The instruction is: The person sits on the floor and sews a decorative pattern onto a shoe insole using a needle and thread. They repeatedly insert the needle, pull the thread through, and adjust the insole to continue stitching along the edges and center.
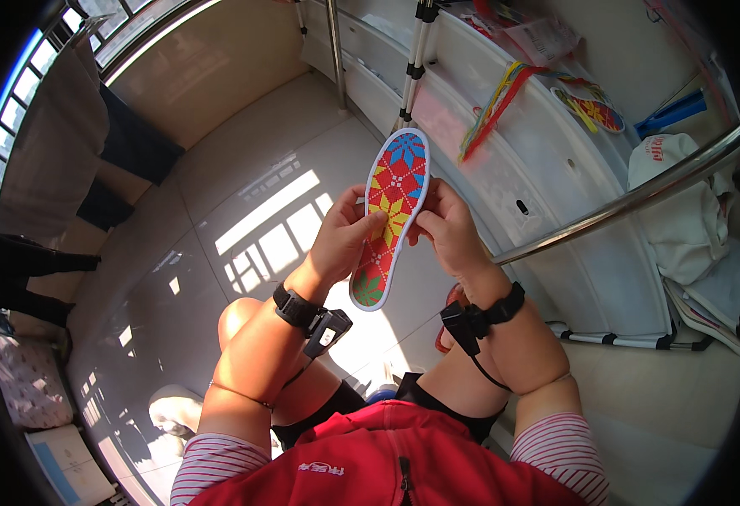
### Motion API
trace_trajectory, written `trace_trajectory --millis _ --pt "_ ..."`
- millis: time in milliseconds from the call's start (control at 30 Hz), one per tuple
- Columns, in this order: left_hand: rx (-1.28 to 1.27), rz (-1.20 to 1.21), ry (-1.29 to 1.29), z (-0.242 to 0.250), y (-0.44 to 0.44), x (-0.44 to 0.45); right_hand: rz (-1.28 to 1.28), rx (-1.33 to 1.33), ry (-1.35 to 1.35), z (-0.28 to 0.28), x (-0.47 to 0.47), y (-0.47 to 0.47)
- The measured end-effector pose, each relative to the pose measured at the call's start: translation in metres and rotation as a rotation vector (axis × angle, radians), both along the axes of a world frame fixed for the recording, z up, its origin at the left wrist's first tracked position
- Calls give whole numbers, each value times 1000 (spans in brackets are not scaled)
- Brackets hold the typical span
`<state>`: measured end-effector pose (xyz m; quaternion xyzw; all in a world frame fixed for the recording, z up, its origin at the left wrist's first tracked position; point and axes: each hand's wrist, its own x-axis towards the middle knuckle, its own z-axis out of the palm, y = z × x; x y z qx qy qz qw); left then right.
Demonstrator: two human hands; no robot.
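A cross-stitched shoe insole [390, 221] with a white bound edge is held up before me, its long axis nearly upright. Red fills most of its face, with blue, yellow and green flower shapes. My left hand [344, 228] grips its left edge, the thumb lying across the yellow flower. On the opposite edge, my right hand [449, 224] has its thumb and fingers near the middle of the insole; the fingers behind are partly hidden. Both wrists wear black straps with small devices, the left one [319, 319] and the right one [477, 319].
A white plastic drawer unit [528, 158] stands at right, with colourful thread skeins [499, 104], a second patterned insole [597, 114] and a blue tool [670, 114] on top. A metal rail [623, 196] crosses beside a white cloth bag [680, 209]. Clothes [47, 152] hang at left above the tiled floor [199, 265].
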<state>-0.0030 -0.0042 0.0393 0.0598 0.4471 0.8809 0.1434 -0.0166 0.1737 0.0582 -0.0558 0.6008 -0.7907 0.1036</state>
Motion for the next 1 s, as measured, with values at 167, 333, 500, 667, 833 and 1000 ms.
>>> trace_trajectory --millis 167,333,500,667,833,1000 --pt "-47 42 -16 0 0 0 -326 401 239 -2 -5 3" --pt "-58 57 -24 -5 2 0 -317 622 738 9 8 0" --pt "-95 3 69 -11 4 0 -182 797 901 13 7 -11" --pt "-196 -38 10 -17 1 1 -105 656 711 6 7 -13" --pt "-381 14 2 -17 3 4 -33 430 397 -4 7 -16" --pt "-369 50 76 -17 0 4 1 161 202 -3 0 -6"
